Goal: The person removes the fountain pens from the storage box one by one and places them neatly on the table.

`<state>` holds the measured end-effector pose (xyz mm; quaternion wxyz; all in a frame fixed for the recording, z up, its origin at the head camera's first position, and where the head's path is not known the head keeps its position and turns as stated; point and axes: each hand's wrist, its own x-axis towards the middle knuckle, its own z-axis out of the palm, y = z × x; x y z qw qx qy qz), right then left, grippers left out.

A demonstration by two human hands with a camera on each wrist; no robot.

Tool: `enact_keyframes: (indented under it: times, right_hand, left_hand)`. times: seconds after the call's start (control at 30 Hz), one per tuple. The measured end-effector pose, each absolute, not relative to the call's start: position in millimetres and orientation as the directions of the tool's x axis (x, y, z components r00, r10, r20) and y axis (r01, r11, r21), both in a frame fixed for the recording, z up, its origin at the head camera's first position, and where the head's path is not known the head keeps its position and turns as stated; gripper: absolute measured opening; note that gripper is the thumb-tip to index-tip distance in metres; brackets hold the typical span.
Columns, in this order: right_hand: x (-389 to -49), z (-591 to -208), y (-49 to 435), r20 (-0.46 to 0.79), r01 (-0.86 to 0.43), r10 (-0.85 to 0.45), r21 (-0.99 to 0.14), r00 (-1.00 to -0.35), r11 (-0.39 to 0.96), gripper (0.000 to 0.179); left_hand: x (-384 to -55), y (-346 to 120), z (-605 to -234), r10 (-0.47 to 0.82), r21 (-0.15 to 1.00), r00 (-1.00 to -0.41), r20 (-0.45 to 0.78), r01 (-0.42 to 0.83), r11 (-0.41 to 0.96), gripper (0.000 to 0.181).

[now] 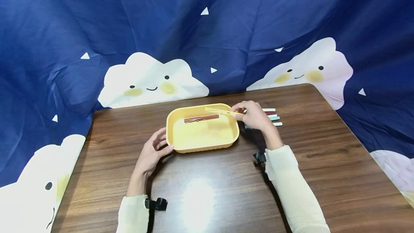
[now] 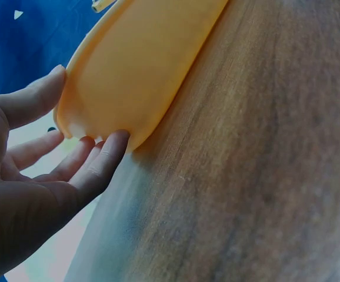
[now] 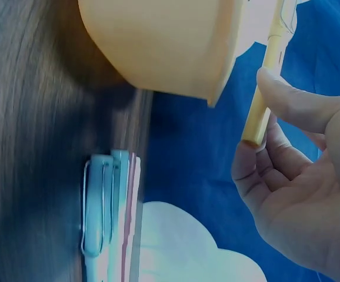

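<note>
A yellow plastic tray (image 1: pixel 203 136) stands on the table with a dark red pen (image 1: pixel 207 118) lying inside, its metal clip showing. My left hand (image 1: pixel 153 154) holds the tray's left end; in the left wrist view the thumb is at the rim and the fingertips (image 2: pixel 118 140) are on the outer wall. Over the tray's right rim, my right hand (image 1: pixel 253 115) pinches a yellow pen (image 1: pixel 217 111) between thumb and fingers. The pen's far end points left over the tray. The right wrist view shows the same yellow pen (image 3: pixel 263 103) raised beside the tray wall.
Several pens (image 1: pixel 276 118) in white, teal and dark red lie side by side right of the tray, partly behind my right hand. The wooden table (image 1: pixel 110 161) ends at the back against a blue curtain (image 1: pixel 226 39) with cloud prints.
</note>
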<state>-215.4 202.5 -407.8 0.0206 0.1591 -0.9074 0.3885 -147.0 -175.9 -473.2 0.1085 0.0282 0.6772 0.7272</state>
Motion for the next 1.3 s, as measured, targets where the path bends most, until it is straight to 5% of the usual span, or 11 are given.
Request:
enact_keyframes:
  times: [1.3]
  right_hand:
    - [-191.2,-418.2,276.7,0.152,-0.278,-0.234,-0.61,-0.96,0.742,0.01]
  left_hand:
    - [-147.1,-176.9,-472.7,0.194,0.987,-0.972,-0.137,-0.15,-0.054,0.075]
